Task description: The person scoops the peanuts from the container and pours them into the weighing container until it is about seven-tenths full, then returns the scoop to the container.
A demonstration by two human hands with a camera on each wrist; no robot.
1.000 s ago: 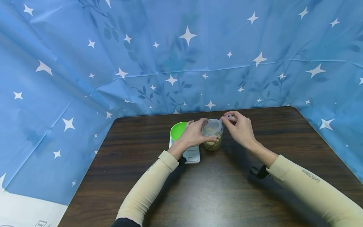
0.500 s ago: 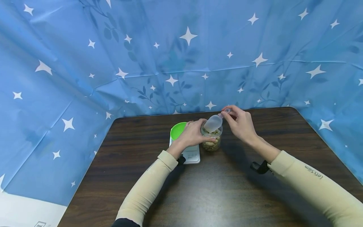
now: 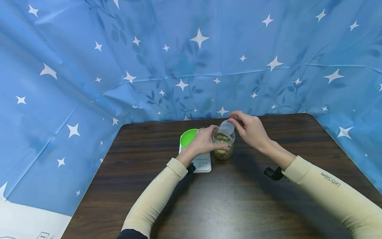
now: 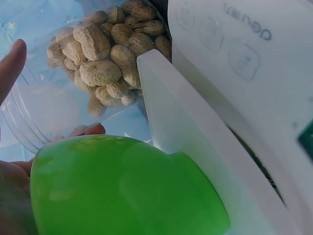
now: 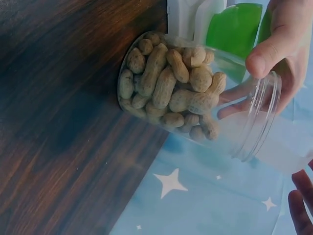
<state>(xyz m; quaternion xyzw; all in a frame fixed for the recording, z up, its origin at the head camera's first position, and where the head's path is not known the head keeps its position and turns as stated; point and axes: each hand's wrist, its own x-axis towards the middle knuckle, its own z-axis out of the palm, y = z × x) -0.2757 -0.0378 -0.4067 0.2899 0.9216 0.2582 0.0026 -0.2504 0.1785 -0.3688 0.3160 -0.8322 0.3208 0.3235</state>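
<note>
At three o'clock of a smooth green bowl [image 3: 186, 138], a clear cylindrical jar [image 3: 224, 143] of pitted peanuts [image 5: 164, 90] was gripped near its ridged rim by the curled left hand [image 3: 205, 140]. Toward twelve o'clock, a cloudy, rounded scoop [image 3: 226, 128], pinched in the right hand [image 3: 251, 131], was held dipped into the mouth.

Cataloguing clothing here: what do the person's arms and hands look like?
Cream sleeves end in cuffs; dark lettering marks the right one. A black device shows at each wrist, black fabric beyond the left sleeve. The left hand and right hand are bare.
</note>
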